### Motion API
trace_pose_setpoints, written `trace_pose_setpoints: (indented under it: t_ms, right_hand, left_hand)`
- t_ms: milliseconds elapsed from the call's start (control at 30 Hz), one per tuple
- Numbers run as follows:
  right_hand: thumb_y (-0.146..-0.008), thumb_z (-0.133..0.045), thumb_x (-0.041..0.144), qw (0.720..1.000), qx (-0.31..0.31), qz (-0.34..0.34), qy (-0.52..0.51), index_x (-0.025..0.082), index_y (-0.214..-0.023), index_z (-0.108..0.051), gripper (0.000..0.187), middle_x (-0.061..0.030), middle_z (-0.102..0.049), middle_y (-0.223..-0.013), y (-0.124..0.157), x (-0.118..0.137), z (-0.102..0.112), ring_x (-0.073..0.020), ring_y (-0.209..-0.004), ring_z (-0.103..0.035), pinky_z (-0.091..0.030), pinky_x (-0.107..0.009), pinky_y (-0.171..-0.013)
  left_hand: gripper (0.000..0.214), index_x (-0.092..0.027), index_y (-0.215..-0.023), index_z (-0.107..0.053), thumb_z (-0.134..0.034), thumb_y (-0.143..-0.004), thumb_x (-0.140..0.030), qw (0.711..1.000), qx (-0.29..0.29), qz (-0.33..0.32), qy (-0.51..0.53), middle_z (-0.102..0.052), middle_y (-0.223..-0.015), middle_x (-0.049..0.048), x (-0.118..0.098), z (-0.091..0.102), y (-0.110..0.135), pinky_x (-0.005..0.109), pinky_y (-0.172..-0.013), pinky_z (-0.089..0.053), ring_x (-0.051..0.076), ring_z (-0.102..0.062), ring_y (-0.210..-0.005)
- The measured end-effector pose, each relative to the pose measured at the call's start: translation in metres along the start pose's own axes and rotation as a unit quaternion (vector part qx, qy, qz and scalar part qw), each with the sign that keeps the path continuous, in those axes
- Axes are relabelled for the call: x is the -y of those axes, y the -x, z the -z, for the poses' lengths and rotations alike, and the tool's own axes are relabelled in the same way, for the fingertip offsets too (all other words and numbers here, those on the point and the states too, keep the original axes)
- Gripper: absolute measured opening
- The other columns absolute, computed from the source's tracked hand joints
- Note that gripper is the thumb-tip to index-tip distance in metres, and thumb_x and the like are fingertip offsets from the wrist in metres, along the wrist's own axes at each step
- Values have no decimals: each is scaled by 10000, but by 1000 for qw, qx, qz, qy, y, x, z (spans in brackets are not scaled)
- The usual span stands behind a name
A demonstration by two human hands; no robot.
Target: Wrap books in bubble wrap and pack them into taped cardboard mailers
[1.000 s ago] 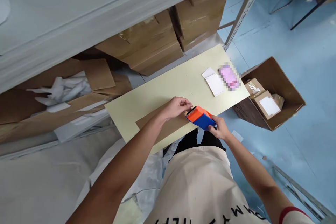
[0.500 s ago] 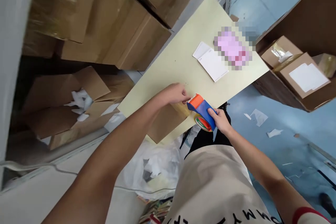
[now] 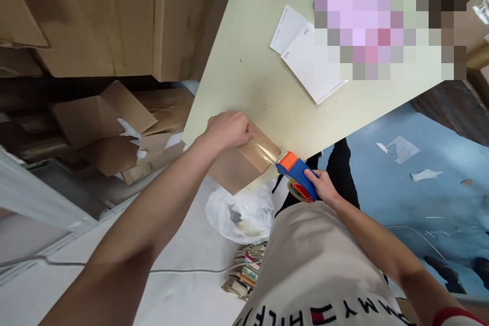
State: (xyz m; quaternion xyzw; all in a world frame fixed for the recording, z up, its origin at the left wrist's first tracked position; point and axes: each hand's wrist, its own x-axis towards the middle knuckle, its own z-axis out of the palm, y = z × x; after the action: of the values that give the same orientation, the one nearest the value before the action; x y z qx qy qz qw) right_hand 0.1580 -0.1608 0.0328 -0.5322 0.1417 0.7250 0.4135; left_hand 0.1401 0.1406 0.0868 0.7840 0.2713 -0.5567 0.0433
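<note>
A small brown cardboard box (image 3: 240,163) lies at the near edge of the cream tabletop (image 3: 244,81). My left hand (image 3: 231,128) is closed over the box's far left end, its fingers curled and partly hidden. A strip of clear, shiny tape (image 3: 265,153) runs along the top of the box toward a blue and orange tape dispenser (image 3: 298,173). My right hand (image 3: 323,186) grips the dispenser by its blue body, thumb on top. The dispenser's orange front end is right beside the box's right edge, and a tape roll (image 3: 300,190) sits below.
White printed cards (image 3: 313,66) and a blurred pink item (image 3: 359,15) lie farther up the table. Large cartons (image 3: 103,15) and an open box (image 3: 103,117) fill the left shelf. Below are a white plastic bag (image 3: 240,214) and a cable (image 3: 191,271); paper scraps (image 3: 405,148) litter the blue floor.
My left hand has moved from the dispenser's front end left onto the box. Tape now stretches between box and dispenser. The view has shifted closer to the table.
</note>
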Motion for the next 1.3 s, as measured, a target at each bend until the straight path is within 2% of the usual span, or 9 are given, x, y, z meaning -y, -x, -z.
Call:
trace_pose_setpoints:
  t_ms: [167, 367, 533, 667, 733, 867, 1000, 1167, 1300]
  right_hand:
    - [-627, -617, 784, 1000, -5, -3, -3, 196, -474, -466, 626, 50, -396, -411, 0, -9, -5, -70, -427, -305, -224, -230, -411]
    - [-635, -603, 790, 1000, -1, -2, -19, 200, -482, -459, 626, 47, -404, -430, -1, -12, -13, -72, -432, -312, -239, -233, -413]
    - [-620, -615, 793, 1000, -1, 1, -19, 201, -478, -457, 629, 45, -409, -432, -1, -13, -18, -73, -431, -318, -248, -236, -421]
    - [-600, -626, 807, 1000, -7, -1, -18, 197, -485, -479, 637, 40, -442, -433, -3, -20, -20, -78, -432, -344, -269, -237, -425]
    - [-600, -630, 807, 1000, -10, 0, -21, 193, -499, -508, 635, 34, -469, -437, -5, -23, -21, -82, -430, -362, -282, -239, -424]
    - [-581, -651, 806, 1000, -20, -3, -22, 188, -498, -543, 633, 21, -520, -436, -10, -25, -19, -89, -420, -397, -317, -243, -423]
    - [-588, -683, 778, 999, 8, -25, -31, 175, -547, -630, 606, -22, -627, -511, -11, -21, -17, -132, -467, -515, -407, -265, -471]
    - [-687, -671, 708, 999, 35, -20, -36, 177, -724, -714, 534, -52, -723, -681, -20, 0, -24, -224, -712, -677, -539, -330, -697]
    - [-747, -640, 682, 995, 69, 60, -25, 203, -938, -713, 521, -47, -758, -947, -45, 55, -37, -249, -976, -688, -533, -381, -924]
  left_hand:
    - [305, -147, -825, -746, -520, -824, -352, 999, -31, -16, -41, -680, -826, 157, -12, -16, 10, 409, -827, -415, 323, -586, -985]
    - [346, -154, -971, -736, -446, -894, -325, 997, -61, -34, 17, -656, -855, 153, -8, -37, 16, 507, -965, -292, 359, -475, -1155]
    - [393, -152, -1178, -664, -465, -886, -325, 994, -100, -27, 34, -605, -1145, 156, -2, -49, 18, 526, -1012, -241, 387, -400, -1245]
    - [611, -141, -1414, -455, -515, -869, -410, 989, -136, -13, 48, -527, -1310, 164, -1, -46, 27, 527, -1034, -226, 395, -372, -1292]
    - [667, -164, -1418, -452, -554, -836, -475, 988, -126, -56, 65, -512, -1361, 142, 2, -45, 36, 503, -1052, -233, 381, -375, -1314]
    - [688, -233, -1274, -605, -650, -690, -593, 969, -25, -230, 89, -548, -1382, 70, 15, -58, 53, 455, -1105, -226, 350, -396, -1348]
    - [781, -242, -1296, -593, -710, -609, -595, 966, -35, -243, 81, -542, -1417, 93, 30, -79, 60, 474, -1120, -223, 360, -435, -1342]
    - [802, -263, -1298, -595, -731, -589, -613, 963, -102, -226, 106, -574, -1399, 73, 49, -81, 57, 426, -1103, -297, 327, -504, -1298]
    - [853, -199, -1282, -612, -721, -574, -662, 960, -164, -141, 178, -627, -1323, 92, 71, -76, 47, 436, -1052, -370, 336, -557, -1221]
